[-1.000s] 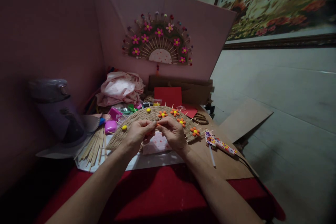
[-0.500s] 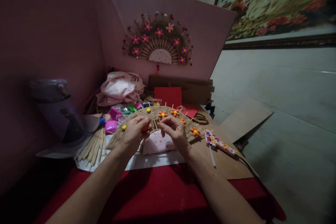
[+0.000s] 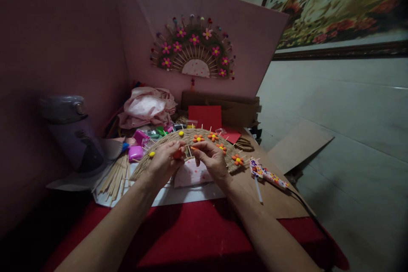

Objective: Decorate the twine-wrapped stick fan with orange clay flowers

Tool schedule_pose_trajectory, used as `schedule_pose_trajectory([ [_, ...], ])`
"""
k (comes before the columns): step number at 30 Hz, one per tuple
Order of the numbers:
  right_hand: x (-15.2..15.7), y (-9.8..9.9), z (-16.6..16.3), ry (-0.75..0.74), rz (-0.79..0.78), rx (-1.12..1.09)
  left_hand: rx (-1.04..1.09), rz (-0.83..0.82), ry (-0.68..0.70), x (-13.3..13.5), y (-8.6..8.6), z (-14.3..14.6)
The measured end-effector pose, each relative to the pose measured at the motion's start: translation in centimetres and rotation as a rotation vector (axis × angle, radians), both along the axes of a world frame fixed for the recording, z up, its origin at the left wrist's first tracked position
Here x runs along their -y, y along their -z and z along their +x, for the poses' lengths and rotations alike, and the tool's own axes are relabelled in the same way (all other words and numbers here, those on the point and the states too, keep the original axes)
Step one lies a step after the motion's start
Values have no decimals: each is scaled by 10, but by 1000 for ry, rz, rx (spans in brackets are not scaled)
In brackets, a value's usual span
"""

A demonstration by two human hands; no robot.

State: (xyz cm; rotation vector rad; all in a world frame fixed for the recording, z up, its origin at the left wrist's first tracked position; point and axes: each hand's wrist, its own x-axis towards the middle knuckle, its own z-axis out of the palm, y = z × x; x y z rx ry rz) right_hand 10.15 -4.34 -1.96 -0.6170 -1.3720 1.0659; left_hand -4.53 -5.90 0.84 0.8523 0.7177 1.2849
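Over a half-round fan (image 3: 144, 167) wrapped in brown twine, my two hands are close together. My left hand (image 3: 164, 159) is closed round a lump of orange modelling clay (image 3: 178, 153), mostly hidden by the fingers. Thumb and forefinger of my right hand (image 3: 213, 160) pinch a small orange clay piece (image 3: 193, 148). Several orange flowers (image 3: 237, 160) with yellow centres sit on the fan's right part. On its left part are yellow clay dots (image 3: 152, 154) without petals. A pale spotted cloth half-circle (image 3: 189, 174) forms the fan's lower middle, partly behind my right hand.
A flower-patterned glue gun (image 3: 269, 175) with a cord lies on cardboard (image 3: 274, 204) at right. Wooden sticks (image 3: 113, 178) and a purple bottle (image 3: 75, 140) stand left. Behind are bunched pink cloth (image 3: 148, 106) and red card (image 3: 205, 115). A finished fan (image 3: 196, 68) hangs on the pink board.
The view has shifted very slightly. Both hands stay in nearly the same place, with the orange clay still in their fingers.
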Motion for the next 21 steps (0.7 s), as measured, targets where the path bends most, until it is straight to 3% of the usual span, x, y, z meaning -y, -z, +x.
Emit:
schedule_pose_trajectory([
  [5, 1, 0, -1, -24, -27, -15, -211, 76, 17, -1, 8, 3],
  [11, 2, 1, -2, 66, 71, 81, -145, -3, 87, 0, 10, 4],
  [16, 1, 3, 1, 149, 197, 146, -97, -19, 225, -1, 10, 2],
  [21, 1, 4, 4, 184, 239, 256, -71, -57, 212, -2, 9, 1],
])
